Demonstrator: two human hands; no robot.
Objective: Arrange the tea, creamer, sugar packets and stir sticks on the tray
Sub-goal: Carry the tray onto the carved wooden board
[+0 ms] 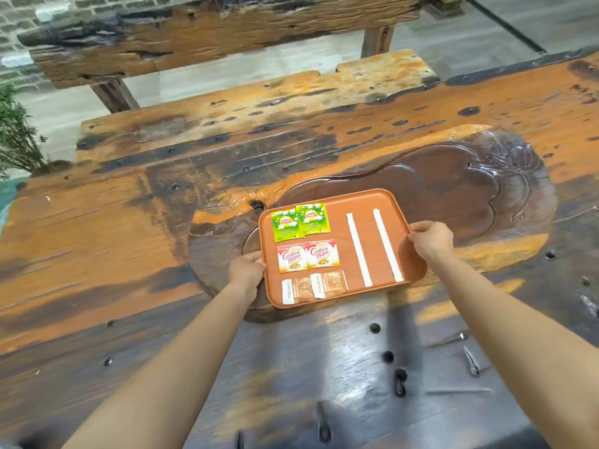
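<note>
A brown rectangular tray (337,197) lies on the wooden table, partly over a carved dark tea basin. On its left side sit two green tea packets (299,222), below them two red-and-white creamer packets (308,257), and nearest me two brown sugar packets (312,286). Two white paper-wrapped stir sticks (372,247) lie side by side on the tray's right half. My left hand (247,270) grips the tray's left rim. My right hand (431,238) grips the right rim.
The carved dark basin (453,189) is sunk into the rough plank table (129,238). Metal tongs and small tools (471,361) lie at the near right. A wooden bench (194,37) stands behind the table and a green plant (16,137) at far left.
</note>
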